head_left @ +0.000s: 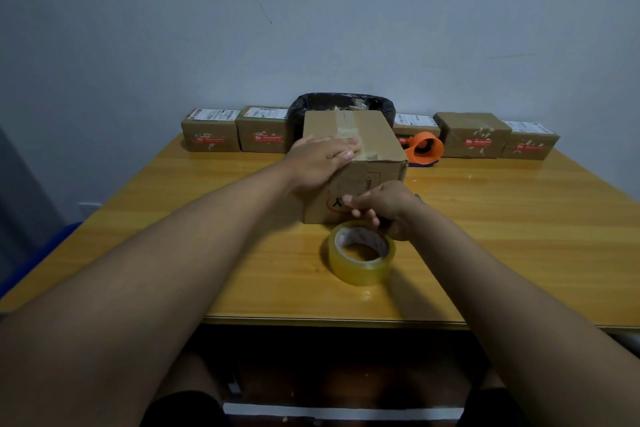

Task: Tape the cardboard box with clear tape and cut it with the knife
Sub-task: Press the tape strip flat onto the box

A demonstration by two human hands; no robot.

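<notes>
Box (349, 146) matt brown cardboard – tape roll (362, 253) clear glossy plastic – table (519, 236) glossy wood

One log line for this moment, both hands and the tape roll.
left hand: flat on cardboard box top | right hand: fingers curled at box front, contact unclear | tape roll: on table, not held

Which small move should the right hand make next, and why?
Probably press the tape strip down onto the front of the box. The right hand seems to pinch it there, the left hand steadies the top, and the tape roll lies on the table.
</notes>
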